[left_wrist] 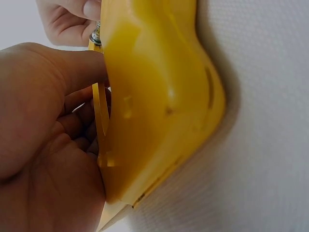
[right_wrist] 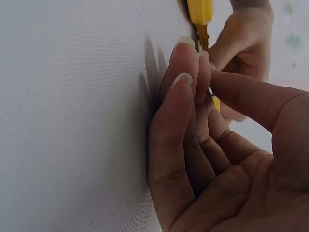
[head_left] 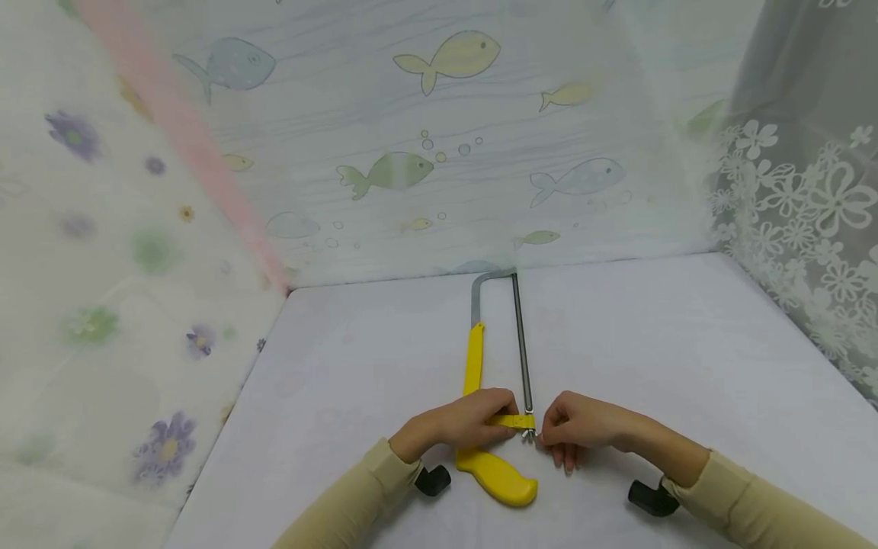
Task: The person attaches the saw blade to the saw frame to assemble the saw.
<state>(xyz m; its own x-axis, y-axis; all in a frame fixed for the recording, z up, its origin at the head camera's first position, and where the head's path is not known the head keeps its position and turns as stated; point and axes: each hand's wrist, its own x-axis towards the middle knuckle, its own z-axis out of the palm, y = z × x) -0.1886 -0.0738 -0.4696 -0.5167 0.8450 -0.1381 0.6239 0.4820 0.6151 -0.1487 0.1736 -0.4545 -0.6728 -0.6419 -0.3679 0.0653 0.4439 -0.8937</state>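
Observation:
A hacksaw (head_left: pixel 475 358) with a yellow handle (head_left: pixel 504 479) and grey metal bow lies flat on the white surface. Its dark blade (head_left: pixel 522 335) runs along the right side of the frame. My left hand (head_left: pixel 473 418) grips the short yellow arm of the frame near the blade's lower end. In the left wrist view, the yellow handle (left_wrist: pixel 159 96) fills the middle, beside the left thumb. A small silver wing nut (head_left: pixel 528 435) sticks out below that arm. My right hand (head_left: pixel 586 428) pinches at the wing nut with thumb and index finger, its other fingers loosely bent.
White cloth (head_left: pixel 370 358) covers the table. A fish-print curtain (head_left: pixel 411 114) stands along the back edge, a flowered sheet (head_left: pixel 137 320) on the left and a lace-patterned curtain (head_left: pixel 816 198) on the right. Black wrist cameras (head_left: pixel 652 497) sit under both sleeves.

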